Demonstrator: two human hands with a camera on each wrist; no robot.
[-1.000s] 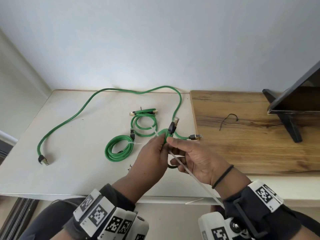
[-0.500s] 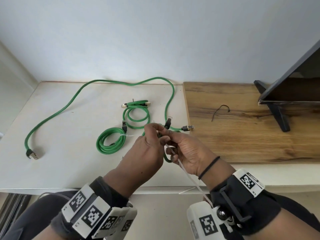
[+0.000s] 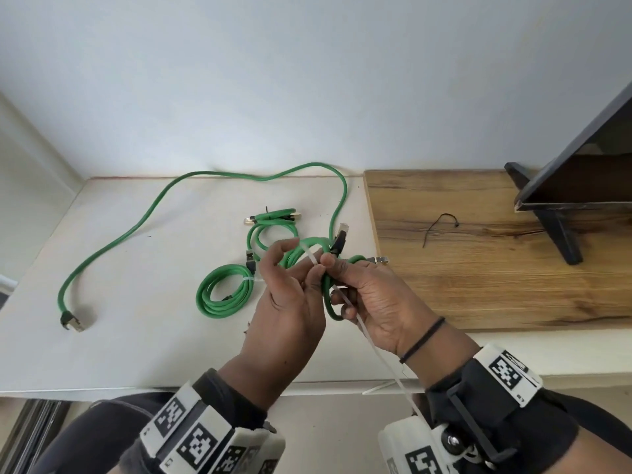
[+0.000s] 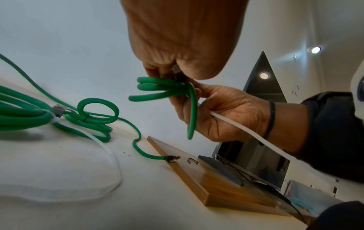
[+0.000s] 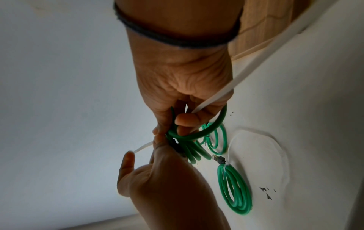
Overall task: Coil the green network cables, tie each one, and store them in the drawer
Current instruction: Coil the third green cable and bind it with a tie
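Both hands hold a small green cable coil (image 3: 309, 242) (image 4: 157, 87) (image 5: 189, 149) above the white table (image 3: 136, 354). My left hand (image 3: 294, 265) pinches the bundle and its black plug from the left, where a white zip tie (image 3: 376, 350) (image 4: 246, 130) (image 5: 246, 65) crosses it. My right hand (image 3: 342, 278) grips the coil's other side, and the tie's long tail runs through its palm toward the wrist. On the table lie a coil with a white tie (image 3: 224, 295) (image 5: 236, 191), a coil with a black tie (image 3: 273, 230) and a long loose cable (image 3: 136, 230).
A wooden board (image 3: 478, 268) lies on the right with a black twist tie (image 3: 439, 227) on it and a black stand (image 3: 561, 234) at its far end. One plug of the loose cable (image 3: 379, 258) lies at the board's edge. No drawer is in view.
The short end of the zip tie has come up over the coil between my left fingers and right thumb. Both hands stay on the coil at about the same spot.
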